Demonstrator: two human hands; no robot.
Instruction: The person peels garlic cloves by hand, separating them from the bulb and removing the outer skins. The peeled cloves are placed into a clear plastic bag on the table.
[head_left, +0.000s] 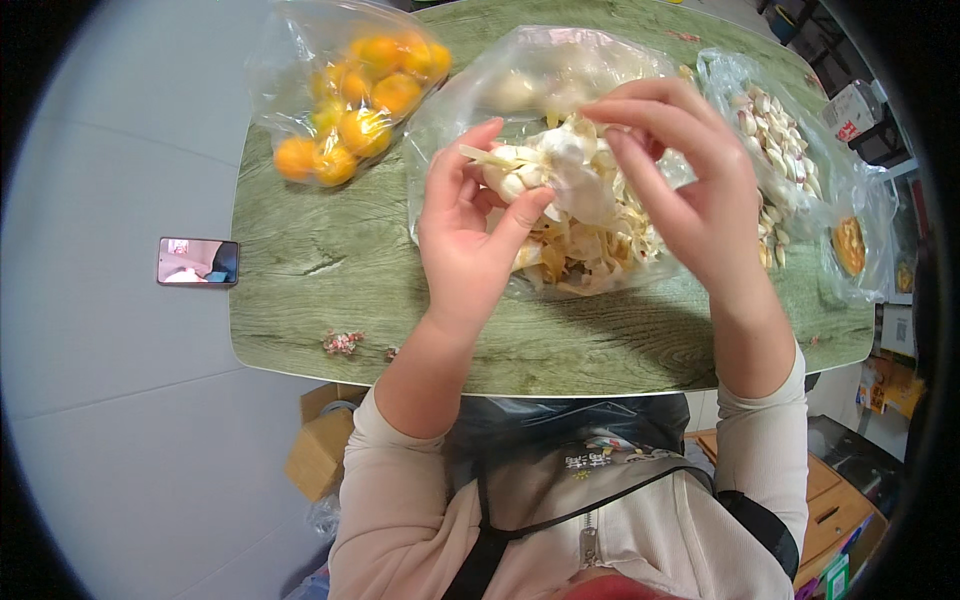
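My left hand (476, 232) grips a partly peeled garlic bulb (517, 171) by its side, thumb in front. Its short dry stem points left, several white cloves show, and loose papery skin hangs on the right. Just right of the bulb is my right hand (686, 165), thumb and fingers a little apart, and I see nothing held between them. Beneath both hands lies a heap of garlic skins (585, 259) on a clear plastic bag (442, 142). More whole garlic bulbs (517, 91), seen through the plastic, sit at the far side.
The table (360, 262) has a green wood-grain top. A bag of oranges (367, 131) lies far left, and a phone (199, 261) with a lit screen is at the left edge. At right are a bag of separated garlic cloves (780, 142) and a bagged orange-brown food piece (849, 246).
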